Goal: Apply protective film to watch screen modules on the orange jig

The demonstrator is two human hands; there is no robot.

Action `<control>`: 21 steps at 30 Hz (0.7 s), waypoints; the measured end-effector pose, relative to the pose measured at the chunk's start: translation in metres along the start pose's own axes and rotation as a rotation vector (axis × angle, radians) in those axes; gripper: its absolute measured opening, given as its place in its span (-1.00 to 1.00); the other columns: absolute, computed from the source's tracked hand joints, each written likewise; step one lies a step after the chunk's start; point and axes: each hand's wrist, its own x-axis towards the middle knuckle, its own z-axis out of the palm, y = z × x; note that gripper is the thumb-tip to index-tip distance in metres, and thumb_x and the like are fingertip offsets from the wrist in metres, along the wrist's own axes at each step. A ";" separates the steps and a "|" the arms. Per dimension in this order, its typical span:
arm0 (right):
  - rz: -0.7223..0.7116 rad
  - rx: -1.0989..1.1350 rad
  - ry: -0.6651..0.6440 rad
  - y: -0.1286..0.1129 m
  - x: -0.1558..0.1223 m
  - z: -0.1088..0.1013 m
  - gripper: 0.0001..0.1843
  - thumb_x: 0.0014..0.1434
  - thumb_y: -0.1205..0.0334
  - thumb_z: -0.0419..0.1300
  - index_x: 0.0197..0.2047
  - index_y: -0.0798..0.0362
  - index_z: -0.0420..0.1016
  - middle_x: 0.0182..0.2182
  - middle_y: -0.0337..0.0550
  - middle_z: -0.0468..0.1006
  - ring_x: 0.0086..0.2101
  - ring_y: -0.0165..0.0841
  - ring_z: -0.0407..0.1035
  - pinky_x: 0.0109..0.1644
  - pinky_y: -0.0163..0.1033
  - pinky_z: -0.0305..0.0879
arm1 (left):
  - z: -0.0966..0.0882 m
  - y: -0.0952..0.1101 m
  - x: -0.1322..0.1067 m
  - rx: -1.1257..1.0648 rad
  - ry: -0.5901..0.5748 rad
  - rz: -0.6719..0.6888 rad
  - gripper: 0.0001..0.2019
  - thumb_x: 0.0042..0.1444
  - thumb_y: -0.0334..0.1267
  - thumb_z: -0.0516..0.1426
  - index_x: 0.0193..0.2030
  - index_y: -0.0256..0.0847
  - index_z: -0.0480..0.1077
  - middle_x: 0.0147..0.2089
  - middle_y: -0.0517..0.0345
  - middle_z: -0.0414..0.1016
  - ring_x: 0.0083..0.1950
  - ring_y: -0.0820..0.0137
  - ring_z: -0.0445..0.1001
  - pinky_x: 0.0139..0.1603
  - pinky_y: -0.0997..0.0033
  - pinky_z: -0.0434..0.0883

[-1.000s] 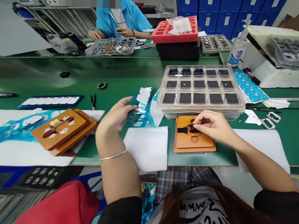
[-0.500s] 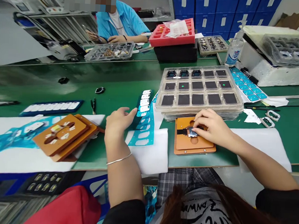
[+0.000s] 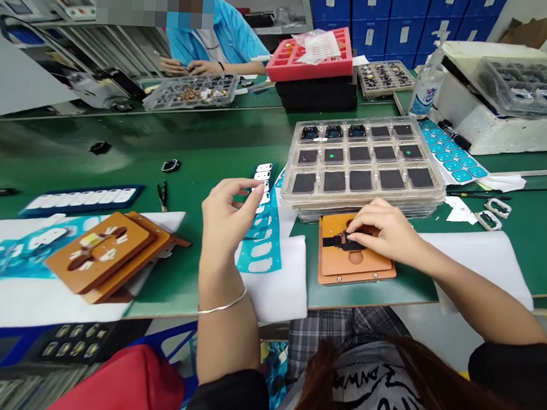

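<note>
My right hand (image 3: 379,232) rests over an orange fixture (image 3: 332,263), thumb and fingers pinched on a small dark watch case (image 3: 345,240) in its recess. The fingers hide part of the case. My left hand (image 3: 229,218) is raised beside a strip of white cut-out stickers (image 3: 263,171). Its thumb and forefinger tips come together in a pinch; anything between them is too small to make out. Below and right of that hand, a blue perforated film (image 3: 266,253) lies partly on a white cloth (image 3: 278,291).
Behind the fixture stands a stack of clear compartment trays (image 3: 363,200). More orange fixtures (image 3: 101,251) are stacked at left, near a blue holder of white pieces (image 3: 81,201). White frames (image 3: 489,220) lie at right. Across the bench, a person in blue (image 3: 239,35) works by a parts tray (image 3: 192,93).
My left hand has risen slightly and shifted right, its thumb and forefinger closing together. My right hand stays at the fixture; the watch case, bright before, now looks dark. The view has shifted slightly.
</note>
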 end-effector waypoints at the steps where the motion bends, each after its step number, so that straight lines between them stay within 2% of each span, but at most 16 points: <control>1: -0.002 -0.015 -0.010 0.000 0.000 0.001 -0.93 0.19 0.33 0.28 -0.29 0.01 0.61 -0.31 -0.17 0.66 -0.25 -0.24 0.39 -0.10 -0.09 0.27 | -0.001 0.000 0.000 0.005 -0.010 -0.010 -0.76 0.13 -0.06 0.15 -0.22 -0.12 0.57 -0.08 0.08 0.59 -0.08 0.25 0.51 -0.24 0.34 0.42; 5: 0.001 -0.044 -0.034 0.001 0.001 0.003 -0.92 0.18 0.36 0.26 -0.29 0.00 0.58 -0.29 -0.16 0.67 -0.24 -0.21 0.38 -0.10 -0.06 0.30 | -0.003 0.000 -0.001 0.013 -0.051 -0.018 -0.76 0.17 -0.05 0.15 -0.20 -0.12 0.55 -0.06 0.09 0.58 -0.03 0.25 0.50 -0.19 0.35 0.43; 8: -0.020 -0.009 0.011 -0.001 -0.001 0.001 -0.91 0.20 0.35 0.24 -0.31 0.01 0.57 -0.30 -0.15 0.67 -0.24 -0.23 0.43 -0.10 -0.06 0.34 | 0.001 0.004 -0.002 0.009 -0.016 0.068 -0.77 0.19 -0.07 0.14 -0.23 -0.15 0.54 -0.09 0.06 0.58 -0.06 0.25 0.49 -0.21 0.34 0.42; 10: -0.038 0.063 0.067 -0.006 -0.003 -0.004 -0.88 0.24 0.31 0.21 -0.31 0.00 0.57 -0.30 -0.16 0.65 -0.31 -0.30 0.45 -0.20 -0.13 0.38 | 0.005 0.010 -0.006 -0.001 -0.006 0.231 -0.77 0.22 -0.09 0.13 -0.30 -0.16 0.52 -0.17 0.06 0.59 -0.10 0.26 0.50 -0.16 0.30 0.41; 11: -0.051 0.102 0.104 -0.008 -0.003 -0.009 -0.86 0.26 0.28 0.19 -0.31 0.00 0.57 -0.31 -0.17 0.65 -0.34 -0.33 0.46 -0.26 -0.17 0.38 | 0.008 0.014 -0.009 -0.016 -0.041 0.353 -0.77 0.24 -0.11 0.12 -0.33 -0.15 0.52 -0.21 0.07 0.60 -0.13 0.27 0.50 -0.13 0.27 0.40; 14: -0.072 0.113 0.243 -0.010 0.007 -0.030 -0.85 0.28 0.21 0.19 -0.29 0.00 0.57 -0.31 -0.17 0.63 -0.36 -0.35 0.47 -0.34 -0.23 0.37 | 0.019 0.029 -0.024 -0.108 -0.287 0.779 -0.76 0.32 -0.14 0.09 -0.26 -0.14 0.55 -0.23 0.10 0.63 -0.17 0.30 0.47 -0.04 0.21 0.36; 16: -0.027 -0.026 0.276 -0.003 0.027 -0.046 -0.85 0.29 0.22 0.17 -0.25 0.01 0.57 -0.28 -0.15 0.62 -0.34 -0.33 0.47 -0.28 -0.19 0.40 | 0.027 0.037 -0.036 -0.138 -0.436 0.994 -0.71 0.37 -0.07 0.06 -0.12 -0.14 0.56 -0.13 0.08 0.65 -0.10 0.27 0.43 -0.03 0.19 0.32; 18: 0.055 -0.252 0.179 0.013 0.056 -0.060 -0.83 0.29 0.27 0.14 -0.15 0.03 0.56 -0.16 -0.08 0.60 -0.28 -0.28 0.48 -0.14 -0.11 0.43 | 0.035 0.042 -0.045 -0.110 -0.493 1.110 -0.63 0.39 0.01 0.01 -0.03 -0.17 0.53 -0.04 0.07 0.65 -0.05 0.23 0.39 -0.04 0.17 0.25; 20: 0.118 -0.502 0.043 0.035 0.087 -0.067 -0.70 0.26 0.32 0.14 0.05 0.10 0.48 0.09 0.06 0.50 -0.05 -0.13 0.46 0.11 0.02 0.36 | 0.040 0.042 -0.050 -0.079 -0.507 1.147 -0.61 0.40 0.02 0.00 -0.02 -0.18 0.53 -0.04 0.09 0.65 -0.05 0.22 0.37 -0.06 0.16 0.19; 21: 0.134 -0.535 0.023 0.046 0.102 -0.069 -0.62 0.25 0.32 0.15 0.13 0.15 0.42 0.19 0.15 0.41 0.07 -0.03 0.38 0.18 0.09 0.30 | 0.041 0.041 -0.051 -0.075 -0.512 1.144 -0.63 0.40 0.00 0.00 -0.03 -0.17 0.53 -0.05 0.10 0.66 -0.06 0.23 0.36 -0.06 0.16 0.18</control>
